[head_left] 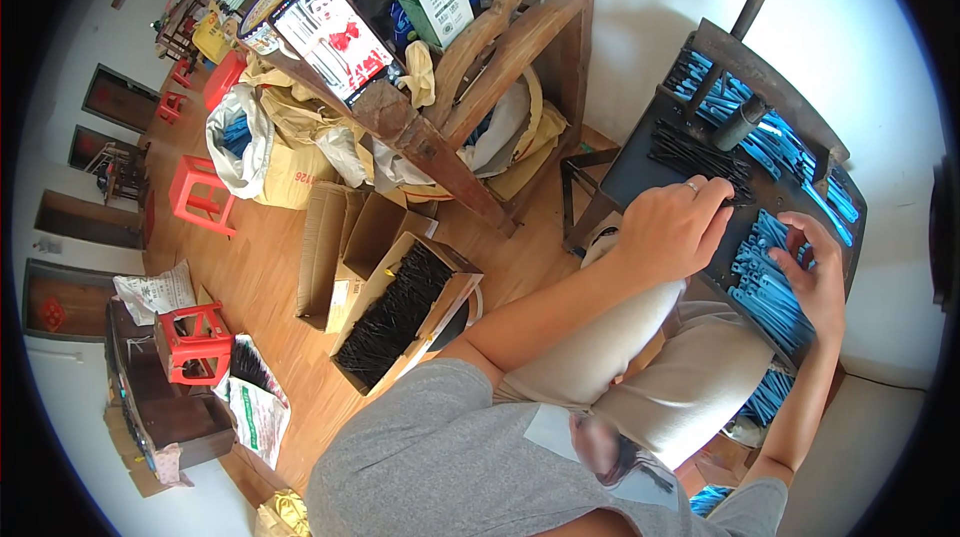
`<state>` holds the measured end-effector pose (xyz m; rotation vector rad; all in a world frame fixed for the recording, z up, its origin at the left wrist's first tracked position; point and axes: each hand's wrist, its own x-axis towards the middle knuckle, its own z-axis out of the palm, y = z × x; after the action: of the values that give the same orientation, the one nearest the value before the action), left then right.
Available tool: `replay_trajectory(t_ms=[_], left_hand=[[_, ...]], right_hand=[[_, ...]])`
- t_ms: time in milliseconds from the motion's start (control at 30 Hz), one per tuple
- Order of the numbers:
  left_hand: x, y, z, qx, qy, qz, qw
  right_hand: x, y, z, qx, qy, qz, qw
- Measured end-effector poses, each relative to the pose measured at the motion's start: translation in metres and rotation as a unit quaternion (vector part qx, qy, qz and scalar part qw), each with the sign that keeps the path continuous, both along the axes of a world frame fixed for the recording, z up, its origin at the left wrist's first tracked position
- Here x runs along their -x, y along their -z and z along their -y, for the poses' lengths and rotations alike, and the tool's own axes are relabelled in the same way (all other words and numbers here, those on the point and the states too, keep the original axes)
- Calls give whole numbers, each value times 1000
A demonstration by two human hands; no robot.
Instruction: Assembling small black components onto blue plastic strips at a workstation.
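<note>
My left hand [680, 225], with a ring on one finger, is curled closed at the near end of a pile of thin black plastic strips [695, 152]. Its fingertips are pressed together, and what they hold is hidden. My right hand [818, 277] bends its thumb and fingers around part of a blue plastic strip at the edge of a heap of blue strips [765, 277], which have holes at their ends. Both hands are over a dark work table [640, 162]. Just beyond them stands a metal hand press [740, 124] with a long lever.
More blue strips [790, 152] lie behind the press. Left of my knees is a cardboard box [465, 287] of black strips, beside an open box [320, 267]. A phone [335, 37] leans on a wooden frame [440, 157]. Red stools [200, 192] and sacks [295, 172] stand farther left.
</note>
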<state>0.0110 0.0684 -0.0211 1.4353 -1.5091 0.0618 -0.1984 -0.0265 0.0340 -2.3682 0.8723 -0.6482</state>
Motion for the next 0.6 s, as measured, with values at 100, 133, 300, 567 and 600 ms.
replay_trajectory(t_ms=[100, 133, 300, 567, 600], left_hand=[[0, -1, 0, 2, 2, 2, 1000], [-1, -1, 0, -7, 2, 4, 1000], [0, -1, 0, 1, 3, 3, 1000], [0, -2, 0, -9, -4, 7, 1000], [0, -2, 0, -4, -2, 5, 1000]], right_hand=[[7, -5, 1, -19, -9, -20, 1000], [9, -6, 2, -22, -24, -37, 999], [15, -6, 3, -57, -2, -38, 998], [11, -8, 0, -65, -16, -46, 997], [11, -8, -1, -59, -15, -42, 997]])
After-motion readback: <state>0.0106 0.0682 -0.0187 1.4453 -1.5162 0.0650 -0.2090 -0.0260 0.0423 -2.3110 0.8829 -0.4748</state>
